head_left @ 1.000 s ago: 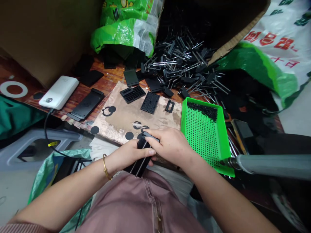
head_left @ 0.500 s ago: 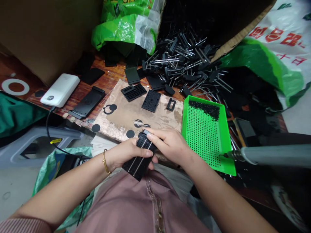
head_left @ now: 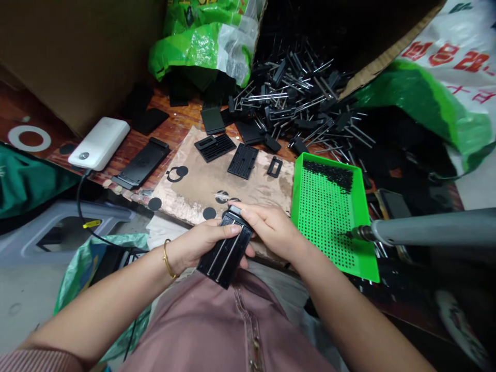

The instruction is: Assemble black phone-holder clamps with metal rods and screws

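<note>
A black plastic holder (head_left: 226, 254) with two metal rods along its open face is held tilted at the table's front edge. My left hand (head_left: 205, 242) is closed round its left side, thumb lying across the rods. At the upper end, my right hand (head_left: 269, 227) is closed on the holder's end piece (head_left: 234, 211), fingers pressed against it. Just beyond the hands, a ribbed black plate (head_left: 243, 160), another ribbed plate (head_left: 215, 148) and a small black frame (head_left: 275, 167) lie on the cardboard sheet (head_left: 194, 181).
A green perforated tray (head_left: 318, 222) with small black screws stands at right, the tip of a grey powered screwdriver (head_left: 418, 230) over it. Behind lies a pile of rodded black parts (head_left: 294, 98). A white power bank (head_left: 99, 143) and a finished-looking black holder (head_left: 143, 163) lie at left.
The holder has turned slightly in my hands, and its rods show more fully. My right fingers have shifted over its end piece. The screwdriver has swung a little left and up.
</note>
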`<state>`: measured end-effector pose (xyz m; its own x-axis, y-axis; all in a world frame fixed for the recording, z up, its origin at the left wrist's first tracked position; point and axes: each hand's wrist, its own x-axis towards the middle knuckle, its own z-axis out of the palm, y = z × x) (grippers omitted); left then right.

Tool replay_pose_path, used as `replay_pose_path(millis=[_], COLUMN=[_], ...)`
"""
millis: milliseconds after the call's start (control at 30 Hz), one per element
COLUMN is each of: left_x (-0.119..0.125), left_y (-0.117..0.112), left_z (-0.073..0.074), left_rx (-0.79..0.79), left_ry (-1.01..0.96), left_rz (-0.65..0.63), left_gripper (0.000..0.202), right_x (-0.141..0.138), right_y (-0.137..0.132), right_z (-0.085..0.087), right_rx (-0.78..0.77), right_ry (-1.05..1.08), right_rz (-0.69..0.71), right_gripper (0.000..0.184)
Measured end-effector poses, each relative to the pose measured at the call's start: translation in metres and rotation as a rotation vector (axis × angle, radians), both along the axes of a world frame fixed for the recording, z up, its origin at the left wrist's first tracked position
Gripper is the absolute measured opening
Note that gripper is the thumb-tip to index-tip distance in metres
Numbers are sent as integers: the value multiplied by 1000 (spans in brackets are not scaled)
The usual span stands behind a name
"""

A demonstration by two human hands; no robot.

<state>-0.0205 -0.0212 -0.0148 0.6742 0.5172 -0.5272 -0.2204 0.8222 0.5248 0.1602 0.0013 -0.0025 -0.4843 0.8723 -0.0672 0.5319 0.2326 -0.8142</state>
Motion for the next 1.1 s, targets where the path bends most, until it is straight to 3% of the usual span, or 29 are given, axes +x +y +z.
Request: replay_pose_path(millis=[167, 400, 767, 833, 933, 967, 1033, 1100], left_x=[0, 6, 6, 7, 12, 14, 19, 23], left_y=[0, -2, -5, -6, -4, -2, 1, 2], left_z=[1, 1, 0, 2, 8, 11, 14, 15], left_rx=[31, 83, 69, 63, 66, 80, 125, 202], left_ry=[11, 175, 142, 125, 113, 105, 84, 65], left_rz=[-15, 4, 10, 97, 464, 616, 847, 928], left_gripper=[31, 31, 29, 30, 35, 36, 37, 37], right_x=[-1, -3, -2, -1, -3, -6, -13, -21], right_y=[1, 2, 4, 4, -3, -6, -13, -17], right_z=[-1, -2, -2, -1, -1, -3, -8, -12], right_rx=[59, 98, 80, 104, 105, 30, -289, -577], right_ry=[-11, -34, -32, -28, 39, 100, 289, 493], right_rz=[16, 41, 50, -28, -307, -391, -446, -434], right_gripper=[36, 35, 35, 35, 35, 35, 35, 33])
